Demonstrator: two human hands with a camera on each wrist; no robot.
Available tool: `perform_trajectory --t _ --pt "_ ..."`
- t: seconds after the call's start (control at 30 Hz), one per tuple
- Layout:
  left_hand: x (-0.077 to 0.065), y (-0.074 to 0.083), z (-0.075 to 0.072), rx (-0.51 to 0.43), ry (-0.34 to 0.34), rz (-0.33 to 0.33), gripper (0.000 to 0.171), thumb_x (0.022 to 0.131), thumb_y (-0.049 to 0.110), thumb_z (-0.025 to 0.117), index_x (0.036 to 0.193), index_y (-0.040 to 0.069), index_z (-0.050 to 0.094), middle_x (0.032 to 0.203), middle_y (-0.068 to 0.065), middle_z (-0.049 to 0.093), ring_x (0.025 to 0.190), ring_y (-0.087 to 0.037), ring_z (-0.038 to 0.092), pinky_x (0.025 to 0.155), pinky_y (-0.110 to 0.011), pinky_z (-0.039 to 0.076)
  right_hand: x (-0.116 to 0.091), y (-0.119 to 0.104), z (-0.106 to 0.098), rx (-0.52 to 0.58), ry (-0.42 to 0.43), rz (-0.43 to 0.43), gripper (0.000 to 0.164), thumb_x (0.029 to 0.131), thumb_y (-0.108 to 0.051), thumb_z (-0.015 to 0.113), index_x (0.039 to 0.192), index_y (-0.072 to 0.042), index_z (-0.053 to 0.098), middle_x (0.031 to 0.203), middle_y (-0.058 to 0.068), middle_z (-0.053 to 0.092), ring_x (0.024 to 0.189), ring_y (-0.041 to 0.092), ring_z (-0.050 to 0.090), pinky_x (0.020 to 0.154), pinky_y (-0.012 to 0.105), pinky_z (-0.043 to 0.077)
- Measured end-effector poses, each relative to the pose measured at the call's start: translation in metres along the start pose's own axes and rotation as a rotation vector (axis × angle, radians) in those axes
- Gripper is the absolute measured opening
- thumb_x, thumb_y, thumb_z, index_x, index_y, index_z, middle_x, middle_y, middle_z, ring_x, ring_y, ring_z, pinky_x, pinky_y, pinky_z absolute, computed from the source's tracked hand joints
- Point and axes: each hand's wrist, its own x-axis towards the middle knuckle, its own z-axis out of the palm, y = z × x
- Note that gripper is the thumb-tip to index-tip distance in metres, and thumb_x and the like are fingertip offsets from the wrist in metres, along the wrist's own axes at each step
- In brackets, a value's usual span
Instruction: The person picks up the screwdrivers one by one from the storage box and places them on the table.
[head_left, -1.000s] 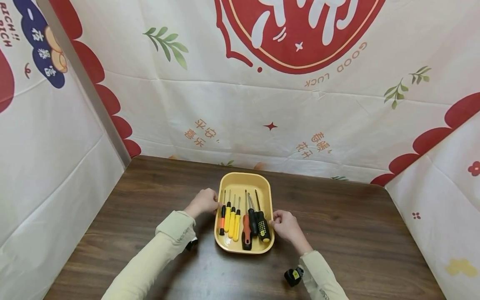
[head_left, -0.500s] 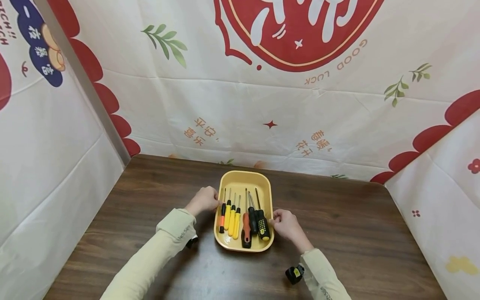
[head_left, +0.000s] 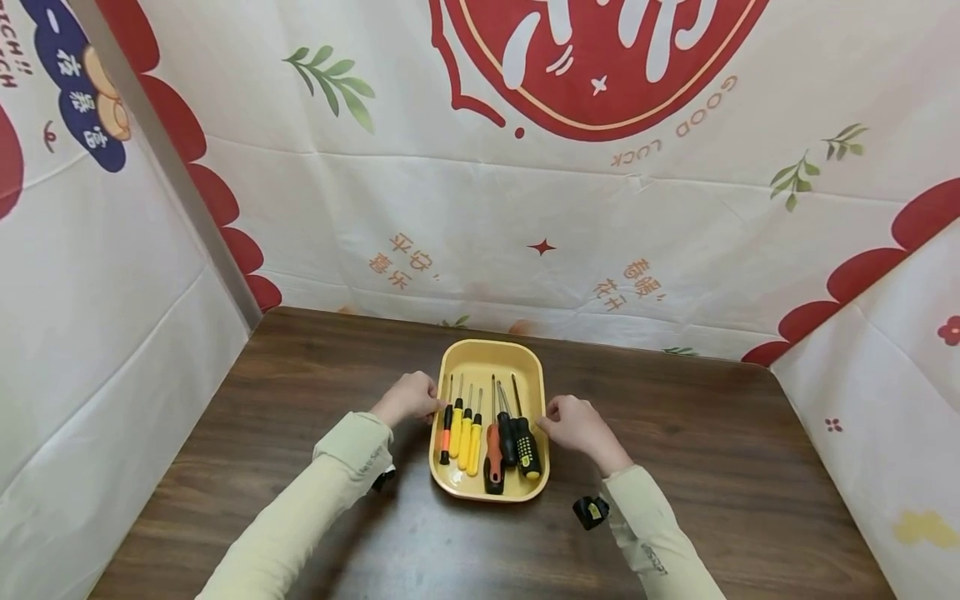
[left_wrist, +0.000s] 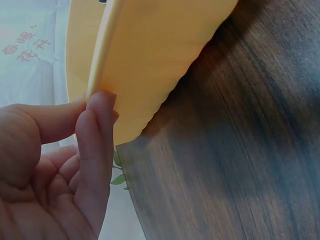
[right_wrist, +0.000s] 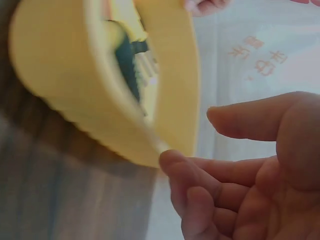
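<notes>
A yellow tray (head_left: pixel 491 358) rests on the wooden table and holds several screwdrivers. On its left side lie a thin black-and-orange screwdriver (head_left: pixel 446 435) and three with yellow handles (head_left: pixel 464 443). To the right are an orange-and-black one (head_left: pixel 492 460), a black one (head_left: pixel 506 443) and a black one with yellow dots (head_left: pixel 527 452). My left hand (head_left: pixel 411 397) pinches the tray's left rim between thumb and fingers (left_wrist: pixel 100 117). At the right rim is my right hand (head_left: pixel 579 425), its thumb (right_wrist: pixel 250 117) raised away and its index fingertip (right_wrist: pixel 172 159) right at the edge.
The brown wooden table (head_left: pixel 675 467) extends around the tray. A white printed cloth (head_left: pixel 480 217) hangs behind it and at both sides. Dark wrist devices are worn on both arms, one (head_left: pixel 590 512) near the right cuff.
My right thumb and fingers have loosened from the right rim, and that hand has risen slightly. My left hand keeps its pinch, and the tray stays in place.
</notes>
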Motion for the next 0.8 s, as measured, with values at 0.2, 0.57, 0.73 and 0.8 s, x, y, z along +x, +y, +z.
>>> perform_trajectory --t 0.2,0.57,0.73,0.8 --pt "0.001 0.001 -0.001 -0.003 -0.029 -0.017 0.03 0.085 0.02 0.064 0.059 0.007 0.055 0.057 -0.005 0.062 0.059 -0.022 0.062 0.047 -0.02 0.037 0.01 -0.017 -0.009 -0.017 -0.054 -0.005 0.028 0.083 -0.023 0.062 0.093 0.003 0.063 0.087 0.014 0.064 0.072 0.02 0.059 0.064 0.034 0.047" --pt "0.006 0.001 0.001 -0.004 -0.063 -0.068 0.029 0.085 0.02 0.064 0.061 0.006 0.056 0.056 -0.004 0.06 0.058 -0.02 0.062 0.047 -0.021 0.04 0.022 -0.038 -0.003 -0.001 -0.237 0.048 0.037 0.084 -0.027 0.061 0.056 -0.012 0.042 0.044 -0.002 0.038 0.04 0.012 0.038 0.044 0.024 0.032" --pt "0.006 0.002 0.0 0.014 -0.069 -0.062 0.031 0.085 0.021 0.065 0.059 0.007 0.055 0.054 -0.003 0.06 0.063 -0.024 0.065 0.045 -0.021 0.039 0.025 -0.043 -0.001 -0.03 -0.3 0.044 0.037 0.084 -0.023 0.061 0.055 -0.013 0.04 0.041 -0.003 0.034 0.037 0.012 0.034 0.046 0.024 0.032" --pt "0.006 0.002 -0.002 0.02 -0.072 -0.06 0.032 0.085 0.022 0.065 0.058 0.007 0.054 0.053 -0.003 0.06 0.065 -0.025 0.066 0.045 -0.02 0.038 0.027 -0.045 0.0 -0.045 -0.302 0.041 0.039 0.084 -0.019 0.06 0.052 -0.014 0.037 0.04 -0.003 0.032 0.036 0.011 0.033 0.044 0.024 0.032"
